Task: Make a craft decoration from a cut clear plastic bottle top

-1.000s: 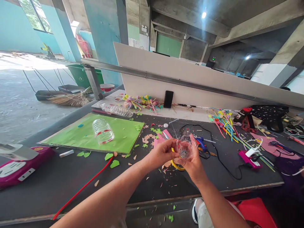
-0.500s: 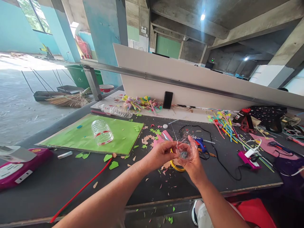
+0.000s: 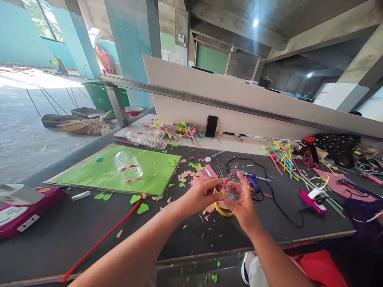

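In front of me, over the dark table, both hands hold a clear plastic bottle piece (image 3: 235,192) that looks cut, with its round opening facing me. My right hand (image 3: 245,205) is curled around its right side and underside. My left hand (image 3: 206,193) is closed in a pinch at its left rim; whether anything small sits between those fingertips is hidden. Below the hands shows a yellow ring-like handle (image 3: 224,211), partly covered. Just behind the right hand lies a blue hot glue gun (image 3: 253,183). Pink paper (image 3: 206,172) and small cut scraps lie beyond the left hand.
A cut clear bottle (image 3: 128,166) lies on green sheets (image 3: 89,165), another bottle (image 3: 145,139) behind. A black phone (image 3: 211,126) leans against the partition. Pipe cleaners (image 3: 283,157), a pink power strip (image 3: 314,201) and black cable are right; a purple power strip (image 3: 30,211) is left.
The clear bottle piece has turned slightly in my hands, so its opening shows more towards me. Both hands stay in nearly the same place. Nothing else has visibly moved.
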{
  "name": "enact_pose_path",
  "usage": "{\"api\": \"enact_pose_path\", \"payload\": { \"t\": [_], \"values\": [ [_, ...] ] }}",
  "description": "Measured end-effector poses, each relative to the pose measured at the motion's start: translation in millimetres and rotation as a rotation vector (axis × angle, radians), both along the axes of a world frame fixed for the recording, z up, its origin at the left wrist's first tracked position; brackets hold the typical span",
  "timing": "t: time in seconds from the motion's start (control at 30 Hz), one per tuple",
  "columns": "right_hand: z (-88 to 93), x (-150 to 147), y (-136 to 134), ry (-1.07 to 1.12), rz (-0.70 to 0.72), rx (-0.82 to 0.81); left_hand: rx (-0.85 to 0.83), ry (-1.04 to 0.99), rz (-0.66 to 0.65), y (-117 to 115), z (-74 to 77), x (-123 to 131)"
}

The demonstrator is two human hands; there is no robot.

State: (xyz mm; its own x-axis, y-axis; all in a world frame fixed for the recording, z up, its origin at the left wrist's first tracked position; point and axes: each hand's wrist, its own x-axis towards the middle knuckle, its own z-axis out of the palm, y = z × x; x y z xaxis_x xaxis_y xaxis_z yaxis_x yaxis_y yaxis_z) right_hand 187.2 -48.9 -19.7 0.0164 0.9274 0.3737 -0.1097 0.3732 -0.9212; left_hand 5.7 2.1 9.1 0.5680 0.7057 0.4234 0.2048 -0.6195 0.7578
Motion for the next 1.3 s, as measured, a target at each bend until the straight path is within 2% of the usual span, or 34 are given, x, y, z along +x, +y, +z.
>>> {"api": "enact_pose_path", "payload": {
  "t": [0.13, 0.27, 0.5, 0.63, 0.7, 0.83, 1.0, 1.13, 1.3],
  "values": [
    [1.7, 0.5, -1.8, 0.017, -0.016, -0.033, -0.012, -0.004, 0.027, 1.3, 0.2, -2.7],
    [1.3, 1.1, -3.8, 0.085, 0.010, -0.064, -0.017, 0.015, 0.029, -2.4, 7.2, -3.8],
    [-1.2, 9.2, -1.6, 0.135, -0.017, -0.003, -0.106, -0.014, -0.067, -5.0, 12.5, -6.2],
    [3.6, 13.0, -3.5, 0.144, -0.013, 0.004, -0.087, -0.023, -0.014, -5.4, 17.8, -6.8],
    [7.4, 12.7, -5.9, 0.137, -0.013, 0.015, 0.014, 0.027, 0.028, -8.9, 25.8, -7.1],
    [13.5, 11.7, -10.1, 0.127, -0.010, 0.022, 0.326, 0.178, 0.073, -26.8, 47.5, -10.1],
    [13.8, 12.1, -12.4, 0.102, 0.011, 0.001, 0.668, 0.511, 0.082, -59.3, 75.5, -16.2],
    [10.3, 10.0, -13.6, 0.096, 0.061, -0.003, 0.835, 0.687, 0.047, -69.9, 96.5, -15.5],
    [8.0, 7.4, -15.0, 0.059, 0.090, 0.009, 0.913, 0.714, -0.067, -62.6, 116.6, -9.3]
  ]
}}
